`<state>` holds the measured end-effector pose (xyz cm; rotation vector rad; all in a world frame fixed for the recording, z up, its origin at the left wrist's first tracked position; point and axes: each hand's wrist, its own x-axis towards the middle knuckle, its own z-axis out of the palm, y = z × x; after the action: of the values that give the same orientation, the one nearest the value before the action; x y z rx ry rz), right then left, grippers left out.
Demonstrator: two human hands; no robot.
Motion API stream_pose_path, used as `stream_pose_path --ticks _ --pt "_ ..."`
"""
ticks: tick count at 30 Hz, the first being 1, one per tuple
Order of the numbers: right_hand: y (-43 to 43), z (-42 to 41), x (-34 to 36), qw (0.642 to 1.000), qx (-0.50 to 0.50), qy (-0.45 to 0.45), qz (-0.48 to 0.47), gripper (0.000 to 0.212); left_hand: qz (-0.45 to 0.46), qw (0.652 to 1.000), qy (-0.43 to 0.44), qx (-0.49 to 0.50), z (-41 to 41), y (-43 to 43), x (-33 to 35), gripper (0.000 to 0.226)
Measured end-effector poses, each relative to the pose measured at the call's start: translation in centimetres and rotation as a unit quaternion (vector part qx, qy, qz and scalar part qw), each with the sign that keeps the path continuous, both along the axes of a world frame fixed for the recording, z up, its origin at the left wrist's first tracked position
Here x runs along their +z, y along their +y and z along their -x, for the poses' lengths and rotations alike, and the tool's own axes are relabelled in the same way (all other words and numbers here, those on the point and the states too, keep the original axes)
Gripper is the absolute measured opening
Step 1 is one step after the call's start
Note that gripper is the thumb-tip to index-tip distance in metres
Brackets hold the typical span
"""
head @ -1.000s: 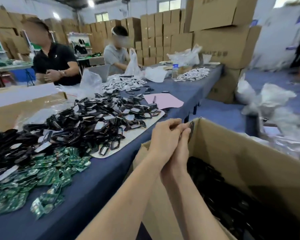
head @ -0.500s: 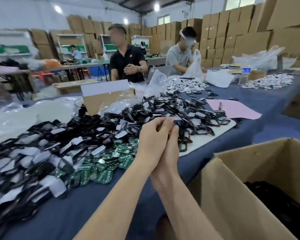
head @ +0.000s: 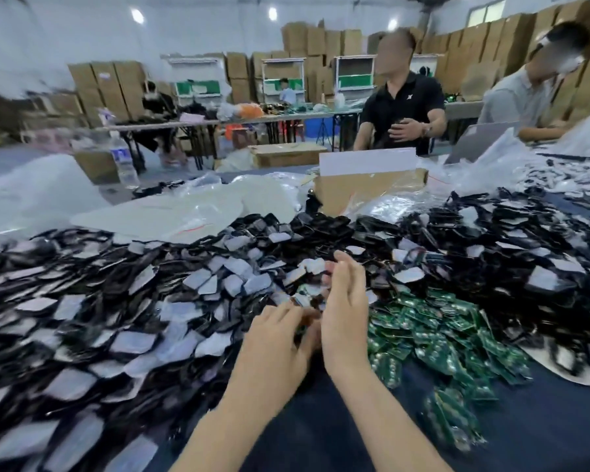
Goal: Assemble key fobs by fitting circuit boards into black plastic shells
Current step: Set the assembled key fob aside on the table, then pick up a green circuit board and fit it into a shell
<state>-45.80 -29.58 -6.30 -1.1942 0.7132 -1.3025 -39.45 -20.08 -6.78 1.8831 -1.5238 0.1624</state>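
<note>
A wide heap of black plastic shells point(head: 157, 301), many with pale film on them, covers the left and middle of the blue table point(head: 321, 430). A pile of green circuit boards point(head: 433, 338) lies to the right of my hands. My left hand point(head: 273, 338) stretches forward, its blurred fingertips at the edge of the shell heap. Just to its right, my right hand point(head: 344, 301) stands on edge with thumb up and fingers loosely bent. I cannot make out anything gripped in either hand. Small shells and a bit of green show between the hands.
More black shells point(head: 511, 253) lie on the right. Behind the heap are clear plastic bags point(head: 171, 212), a cardboard box point(head: 368, 189) and a water bottle point(head: 123, 161). Two people work at the far side, one in black point(head: 402, 110). Stacked cartons line the back.
My view has swung left, away from the open carton and over the shell heap. My hands, pressed together before, have come apart and dropped toward the piles.
</note>
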Motion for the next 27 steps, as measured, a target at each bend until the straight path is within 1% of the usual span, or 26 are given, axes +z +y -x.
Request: stream_pose_path --ticks 1,2,5,7,9,14,17,20,23,25,27 --pt "-0.5 0.0 0.4 1.000 -0.009 0.005 0.018 0.029 -0.011 0.997 -0.075 -0.030 -0.2 -0.1 -0.8 0.024" --pt "-0.8 -0.1 1.3 0.999 -0.012 0.016 0.025 0.024 -0.022 0.991 -0.122 -0.058 -0.3 -0.2 -1.3 0.030" --pt "-2.7 0.1 2.6 0.998 -0.043 0.025 0.033 0.022 -0.090 0.974 -0.180 -0.101 -0.6 -1.1 -1.4 0.055" --pt "-3.7 0.1 2.8 0.997 -0.054 0.029 0.036 0.023 -0.119 0.958 -0.239 -0.099 -0.6 -2.0 -1.4 0.064" --pt "-4.1 0.0 2.3 0.997 -0.059 0.037 0.033 0.023 -0.124 0.947 -0.279 -0.099 -0.4 -2.5 -1.2 0.061" --pt "-5.1 0.3 1.5 0.996 -0.077 0.037 0.025 0.022 -0.092 0.948 -0.282 -0.114 -0.2 -2.7 -1.1 0.050" --pt "-5.7 0.7 1.3 0.996 -0.089 0.026 0.012 0.022 -0.071 0.952 -0.273 -0.122 -0.3 -2.5 -1.1 0.047" --pt "-6.0 0.9 1.3 0.995 -0.095 0.023 -0.002 0.022 -0.056 0.959 -0.250 -0.124 -0.6 -2.5 -0.8 0.039" --pt "-6.1 0.9 1.2 0.995 -0.095 0.025 -0.014 0.022 -0.056 0.971 -0.210 -0.098 -0.8 -2.5 -0.8 0.038" --pt "-6.0 0.9 1.1 0.995 -0.093 0.026 -0.016 0.022 -0.055 0.985 -0.135 -0.090 -1.0 -2.4 -0.9 0.035" --pt "-6.0 0.9 1.1 0.995 -0.094 0.028 -0.016 0.022 -0.055 0.996 -0.007 -0.072 -1.1 -2.1 -0.7 0.027"
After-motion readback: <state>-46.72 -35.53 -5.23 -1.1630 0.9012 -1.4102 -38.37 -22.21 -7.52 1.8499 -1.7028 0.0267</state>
